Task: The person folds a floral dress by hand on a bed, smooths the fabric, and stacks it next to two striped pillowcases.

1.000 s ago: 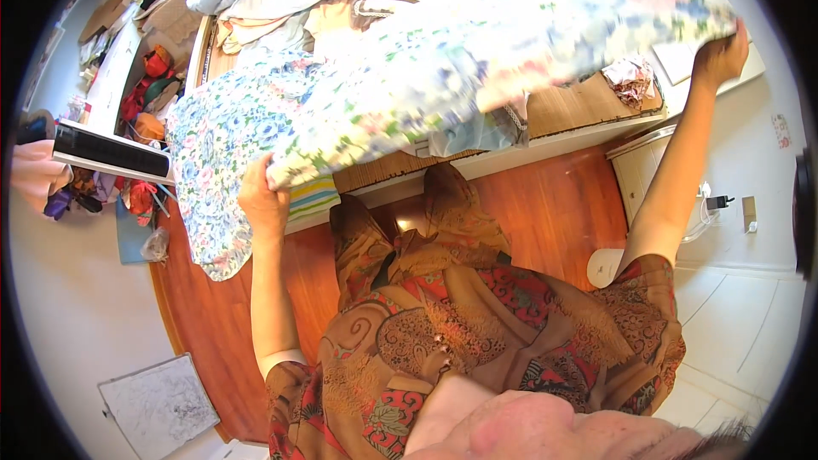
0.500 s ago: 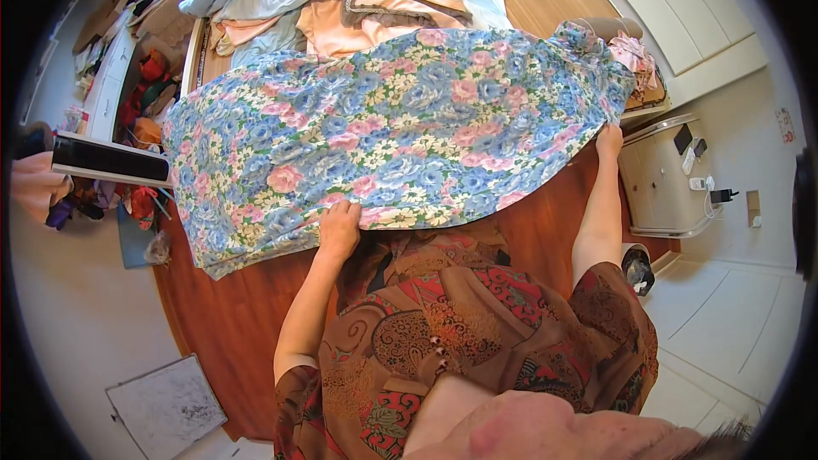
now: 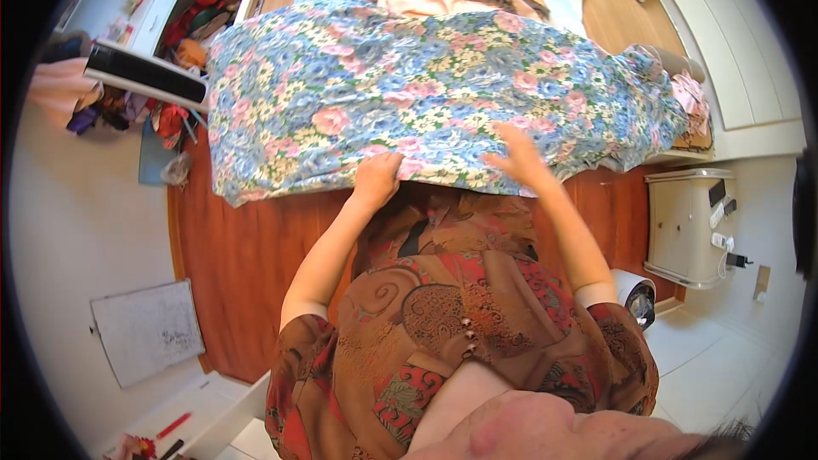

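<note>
Your left hand grips the near edge of the blue-and-pink floral fabric sheet, spread beyond that grip. Your right hand is splayed, contact unclear; one-handed tugging might skew it.

We list: sheet, matt cloth, lightly creased; board, smooth matt wood; floor, glossy wood; shirt, soft cloth, faint sheen; bag, thin crinkled plastic; cabinet, smooth, material unclear to us; tiles, smooth, slightly glossy.
</note>
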The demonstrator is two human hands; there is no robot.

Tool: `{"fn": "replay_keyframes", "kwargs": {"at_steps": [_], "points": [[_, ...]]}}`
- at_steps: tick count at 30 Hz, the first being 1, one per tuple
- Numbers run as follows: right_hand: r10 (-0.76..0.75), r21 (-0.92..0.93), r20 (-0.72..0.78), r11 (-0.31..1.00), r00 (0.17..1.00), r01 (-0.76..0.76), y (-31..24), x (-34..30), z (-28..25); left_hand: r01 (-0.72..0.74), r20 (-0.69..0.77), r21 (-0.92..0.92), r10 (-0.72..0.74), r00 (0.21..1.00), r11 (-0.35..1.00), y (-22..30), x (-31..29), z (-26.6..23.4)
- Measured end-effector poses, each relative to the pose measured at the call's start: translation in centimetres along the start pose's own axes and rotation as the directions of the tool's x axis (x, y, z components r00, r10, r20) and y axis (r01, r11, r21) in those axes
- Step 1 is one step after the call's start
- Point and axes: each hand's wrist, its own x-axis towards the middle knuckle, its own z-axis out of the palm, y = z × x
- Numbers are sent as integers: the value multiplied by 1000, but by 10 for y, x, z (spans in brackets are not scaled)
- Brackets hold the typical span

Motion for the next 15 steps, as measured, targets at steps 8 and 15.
{"fn": "replay_keyframes", "kwargs": {"at_steps": [8, 15], "points": [[-68, 81, -75, 994, 995, 74, -72, 25, 80, 5, -278, 169, 43, 959, 986, 2, 6, -28], [-143, -31, -128, 990, 981, 140, -101, 32, 26, 392, -594, 284, -160, 788, 875, -135, -58, -80]]}}
